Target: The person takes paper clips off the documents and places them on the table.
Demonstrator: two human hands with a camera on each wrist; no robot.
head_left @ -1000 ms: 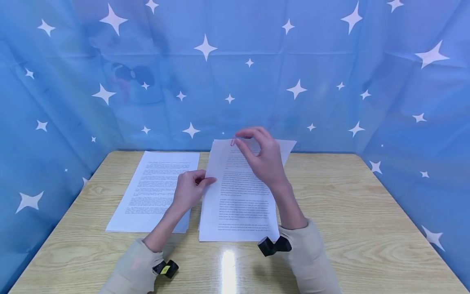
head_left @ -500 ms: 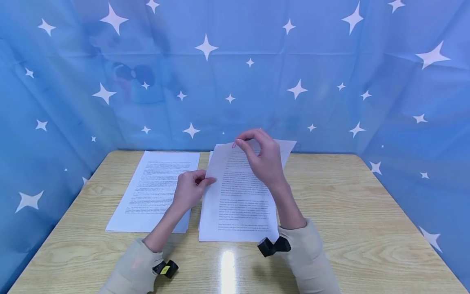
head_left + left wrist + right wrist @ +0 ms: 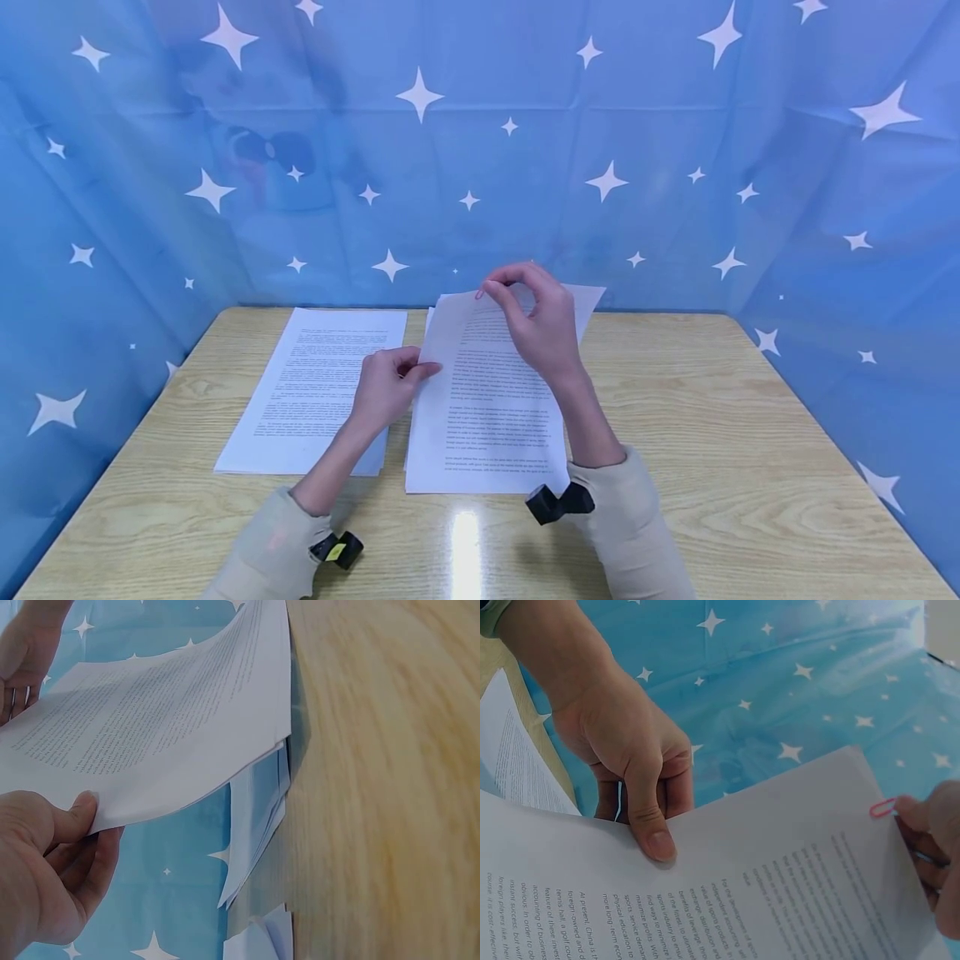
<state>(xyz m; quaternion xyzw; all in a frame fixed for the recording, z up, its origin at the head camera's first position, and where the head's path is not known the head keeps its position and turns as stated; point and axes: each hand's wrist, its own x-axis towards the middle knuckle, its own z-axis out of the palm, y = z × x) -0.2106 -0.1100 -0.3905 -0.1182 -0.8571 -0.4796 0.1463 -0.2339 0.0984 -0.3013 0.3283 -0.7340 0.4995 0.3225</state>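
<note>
My left hand (image 3: 386, 387) pinches the left edge of some printed sheets (image 3: 495, 417), thumb on top and fingers beneath. The sheets bend upward, with their far end raised off the table in the left wrist view. At that far edge my right hand (image 3: 540, 321) pinches a small pink-red paper clip (image 3: 882, 808) between thumb and fingers. The clip's rounded end lies over the printed face at the edge; whether its other loop is behind the sheets is hidden by the fingers. More white paper shows behind the top sheet.
Another stack of printed paper (image 3: 322, 392) lies on the wooden table (image 3: 750, 433), left of the held sheets. A blue curtain with white stars (image 3: 480, 167) hangs close behind the table. Each sleeve has a black wrist camera (image 3: 558, 504).
The top sheet's far edge has dipped slightly, showing paper behind its upper left corner. My right hand and the clip have shifted a little down and right; my left hand stays put.
</note>
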